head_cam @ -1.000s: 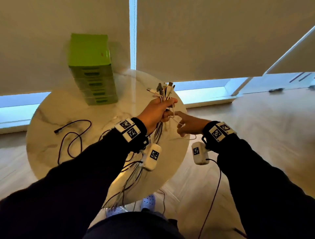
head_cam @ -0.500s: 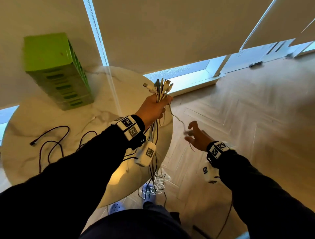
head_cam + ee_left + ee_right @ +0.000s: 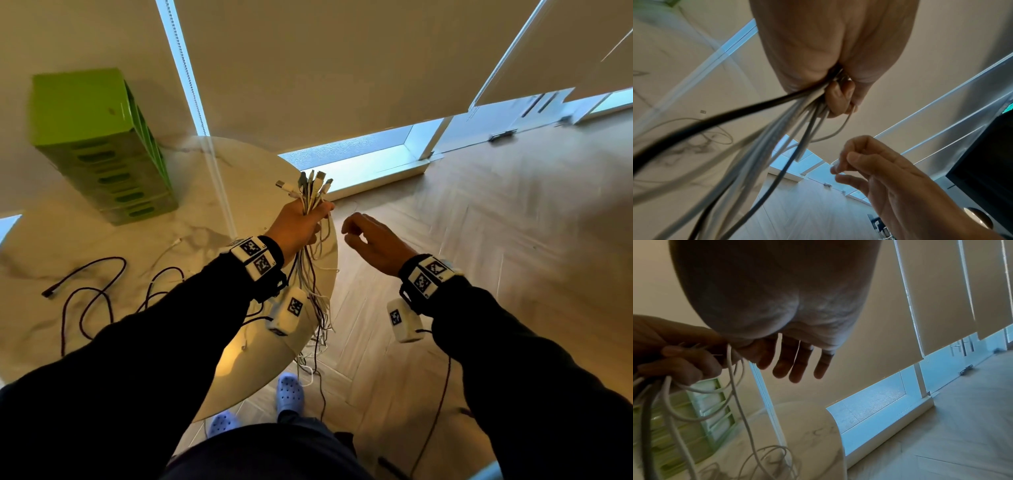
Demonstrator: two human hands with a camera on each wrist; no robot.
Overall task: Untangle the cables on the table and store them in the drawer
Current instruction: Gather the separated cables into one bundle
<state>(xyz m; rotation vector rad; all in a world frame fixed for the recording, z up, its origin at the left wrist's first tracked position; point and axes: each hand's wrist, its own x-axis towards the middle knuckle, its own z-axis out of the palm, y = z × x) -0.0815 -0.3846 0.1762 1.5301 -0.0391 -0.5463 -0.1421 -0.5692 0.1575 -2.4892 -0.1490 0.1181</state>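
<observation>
My left hand grips a bundle of white and grey cables upright over the right edge of the round marble table. The plugs fan out above the fist, and the cords hang past the table edge to the floor. In the left wrist view the cords stream out under the closed fingers. My right hand hovers just right of the bundle with loosely curled fingers and holds nothing; its fingers hang free. The green drawer unit stands at the table's back left, all drawers closed.
A dark cable lies in loops on the left of the table, and a thin white one lies nearer the middle. Wooden floor spreads to the right. Blinds and low window sills run behind the table. My feet are under the table edge.
A second ago my right hand pinched a thin cable by the bundle, then swung down and right. Now it is back up beside the left hand, empty. The left hand's grip is unchanged.
</observation>
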